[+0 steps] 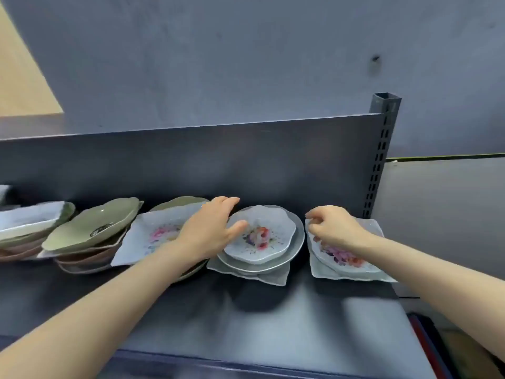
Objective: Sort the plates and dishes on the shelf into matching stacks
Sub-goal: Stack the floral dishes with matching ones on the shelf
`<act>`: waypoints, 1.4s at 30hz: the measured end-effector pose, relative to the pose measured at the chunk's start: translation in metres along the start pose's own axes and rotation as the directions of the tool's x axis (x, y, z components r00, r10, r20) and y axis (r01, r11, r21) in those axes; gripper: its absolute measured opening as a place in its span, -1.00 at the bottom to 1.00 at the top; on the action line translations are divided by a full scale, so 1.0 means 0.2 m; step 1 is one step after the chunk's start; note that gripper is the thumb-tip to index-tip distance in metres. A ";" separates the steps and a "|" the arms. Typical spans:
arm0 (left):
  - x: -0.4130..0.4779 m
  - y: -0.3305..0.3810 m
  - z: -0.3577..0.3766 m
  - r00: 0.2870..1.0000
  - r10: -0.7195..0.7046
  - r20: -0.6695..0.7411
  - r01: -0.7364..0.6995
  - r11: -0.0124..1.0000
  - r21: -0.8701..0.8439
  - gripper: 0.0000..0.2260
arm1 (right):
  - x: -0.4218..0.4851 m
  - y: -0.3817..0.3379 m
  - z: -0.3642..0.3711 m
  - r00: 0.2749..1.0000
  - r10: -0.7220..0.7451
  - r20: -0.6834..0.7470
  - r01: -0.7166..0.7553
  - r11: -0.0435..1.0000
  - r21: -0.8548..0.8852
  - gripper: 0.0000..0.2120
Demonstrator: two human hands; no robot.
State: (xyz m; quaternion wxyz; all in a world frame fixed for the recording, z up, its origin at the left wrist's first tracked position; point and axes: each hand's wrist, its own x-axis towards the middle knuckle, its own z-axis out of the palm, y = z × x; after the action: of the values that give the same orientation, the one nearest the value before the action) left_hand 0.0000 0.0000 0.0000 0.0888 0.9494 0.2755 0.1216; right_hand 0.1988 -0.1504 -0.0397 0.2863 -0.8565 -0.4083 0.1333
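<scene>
dim, cool light | soft overall blur | wide-angle edge bending

A wavy floral dish (262,235) topped the middle stack, over a round grey plate (296,242) and a square plate (276,277). Right of it, a floral dish (344,258) lay on a square plate (322,273). Left of it, a square floral plate (147,236) lay tilted; further left, green bowls (93,228) sat stacked on brown ones.
</scene>
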 end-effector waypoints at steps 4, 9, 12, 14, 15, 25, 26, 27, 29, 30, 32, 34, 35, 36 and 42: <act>-0.03 -0.06 -0.06 0.998 -0.058 -0.040 0.058 0.998 0.017 -0.52 | 0.11 -0.02 0.07 0.991 0.107 0.082 -0.112 0.992 0.066 -0.69; -0.01 -0.14 -0.12 0.989 -0.134 -0.066 0.127 0.987 -0.102 -0.57 | 0.18 -0.08 0.00 0.991 0.134 0.023 -0.136 0.984 0.118 -0.69; 0.00 -0.18 -0.16 0.978 -0.192 -0.076 0.163 0.944 -0.287 -0.61 | 0.19 -0.13 -0.18 0.994 0.064 -0.094 -0.057 0.995 0.085 -0.69; 0.02 -0.20 -0.19 0.964 -0.259 -0.053 0.204 0.854 -0.478 -0.66 | 0.16 -0.19 -0.29 0.989 0.023 -0.145 -0.010 0.996 0.086 -0.69; 0.02 -0.21 -0.20 0.956 -0.293 -0.015 0.236 0.799 -0.553 -0.66 | 0.16 -0.21 -0.33 0.987 0.014 -0.157 0.003 0.994 0.107 -0.69; 0.00 -0.31 -0.35 0.890 -0.215 0.402 0.453 0.319 -0.832 -0.86 | 0.13 -0.46 -0.20 0.997 0.061 0.037 -0.071 0.825 0.561 -0.70; -0.02 -0.35 -0.37 0.885 -0.234 0.403 0.457 0.270 -0.848 -0.84 | 0.14 -0.51 -0.17 0.997 0.046 0.054 -0.069 0.811 0.581 -0.72; -0.03 -0.40 -0.39 0.880 -0.261 0.397 0.457 0.236 -0.857 -0.80 | 0.15 -0.56 -0.13 0.997 0.023 0.070 -0.061 0.799 0.599 -0.75; -0.07 -0.52 -0.43 0.866 -0.329 0.377 0.459 0.224 -0.860 -0.73 | 0.18 -0.66 -0.06 0.994 -0.026 0.103 -0.044 0.783 0.621 -0.82; -0.09 -0.58 -0.46 0.859 -0.360 0.364 0.457 0.219 -0.862 -0.70 | 0.20 -0.71 -0.03 0.992 -0.042 0.117 -0.041 0.779 0.626 -0.84; -0.14 -0.70 -0.51 0.844 -0.421 0.332 0.444 0.200 -0.873 -0.69 | 0.24 -0.79 0.04 0.991 -0.042 0.126 -0.045 0.785 0.618 -0.81; -0.19 -0.82 -0.57 0.818 -0.488 0.304 0.432 0.175 -0.885 -0.72 | 0.27 -0.83 0.12 0.993 -0.032 0.112 -0.037 0.826 0.562 -0.82; -0.21 -0.88 -0.60 0.801 -0.523 0.291 0.432 0.169 -0.886 -0.73 | 0.29 -0.84 0.15 0.993 -0.038 0.112 -0.025 0.861 0.508 -0.83; -0.24 -0.94 -0.62 0.782 -0.557 0.280 0.435 0.165 -0.885 -0.75 | 0.29 -0.85 0.19 0.992 -0.046 0.119 -0.012 0.895 0.446 -0.83; -0.33 -1.27 -0.67 0.637 -0.726 0.258 0.432 0.059 -0.900 -0.76 | 0.34 -0.91 0.35 0.989 -0.058 0.136 0.014 0.953 0.301 -0.83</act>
State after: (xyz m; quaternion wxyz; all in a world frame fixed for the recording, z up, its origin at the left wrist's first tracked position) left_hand -0.2197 0.1896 0.0565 0.6018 0.5027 0.5257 0.3298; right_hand 0.0961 0.0208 0.0129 0.3850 -0.7838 -0.4185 0.2496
